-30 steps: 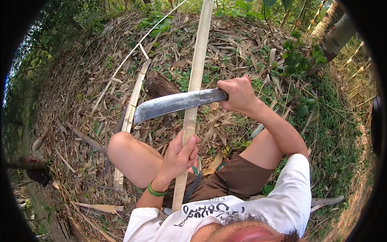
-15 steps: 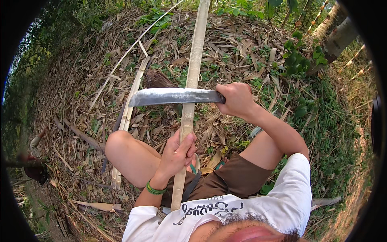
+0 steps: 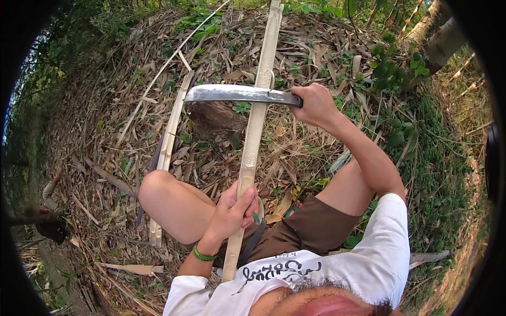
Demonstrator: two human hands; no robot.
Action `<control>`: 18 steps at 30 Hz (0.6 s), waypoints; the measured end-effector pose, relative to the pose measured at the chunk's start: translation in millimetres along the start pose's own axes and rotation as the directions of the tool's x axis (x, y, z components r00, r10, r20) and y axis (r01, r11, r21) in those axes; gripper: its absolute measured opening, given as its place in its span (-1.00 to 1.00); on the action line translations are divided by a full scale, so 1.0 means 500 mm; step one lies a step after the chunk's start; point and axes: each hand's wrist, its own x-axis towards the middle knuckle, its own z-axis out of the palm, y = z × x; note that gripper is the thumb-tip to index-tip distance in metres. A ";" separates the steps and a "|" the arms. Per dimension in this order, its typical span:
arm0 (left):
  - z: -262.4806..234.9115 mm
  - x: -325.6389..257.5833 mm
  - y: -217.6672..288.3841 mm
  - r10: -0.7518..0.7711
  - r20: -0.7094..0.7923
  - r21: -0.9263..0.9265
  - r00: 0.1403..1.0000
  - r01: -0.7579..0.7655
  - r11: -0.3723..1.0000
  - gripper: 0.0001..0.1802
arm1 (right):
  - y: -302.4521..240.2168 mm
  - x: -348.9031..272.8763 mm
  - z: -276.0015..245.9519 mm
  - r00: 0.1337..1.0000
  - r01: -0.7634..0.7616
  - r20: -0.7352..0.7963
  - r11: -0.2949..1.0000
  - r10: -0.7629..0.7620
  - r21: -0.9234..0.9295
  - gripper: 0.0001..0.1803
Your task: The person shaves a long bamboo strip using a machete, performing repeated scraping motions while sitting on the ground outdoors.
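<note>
Hands (image 3: 232,210) on bamboo strip (image 3: 256,116), machete (image 3: 237,94)

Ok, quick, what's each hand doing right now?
Left hand: closed around the bamboo strip.
Right hand: closed on the handle of the machete.

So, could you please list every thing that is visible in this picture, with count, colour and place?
bamboo strip: one, pale tan, running from the lap up to the top edge.
machete: one, grey steel blade, lying across the strip.
split bamboo slats: a few, pale, on the ground to the left.
dry leaves: many, brown, covering the ground.
green plants: several, at the right.
wristband: one, green, left wrist.
left hand: holds the strip low.
right hand: grips the machete handle.
</note>
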 end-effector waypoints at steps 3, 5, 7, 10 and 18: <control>-0.003 0.003 -0.005 0.008 -0.010 -0.009 1.000 -0.008 1.000 -0.76 | -0.004 -0.002 0.019 1.000 0.013 -0.020 1.000 -0.013 0.022 -0.79; -0.016 0.006 -0.016 0.021 -0.024 -0.016 0.999 -0.021 1.000 -0.75 | -0.036 -0.016 0.025 0.996 0.084 0.012 0.996 -0.085 0.037 -0.79; -0.014 0.000 -0.013 0.017 -0.039 0.010 0.999 -0.016 1.000 -0.75 | -0.071 -0.033 -0.005 0.974 0.208 0.089 0.978 -0.209 0.020 -0.79; -0.001 -0.011 -0.007 -0.030 0.002 0.018 1.000 0.030 0.999 -0.74 | 0.013 0.006 -0.001 0.999 -0.033 -0.012 0.999 0.033 -0.028 -0.79; -0.010 -0.013 -0.018 -0.054 -0.023 -0.006 0.998 0.054 0.999 -0.75 | -0.029 -0.023 0.012 0.989 0.131 0.066 0.991 -0.132 0.018 -0.77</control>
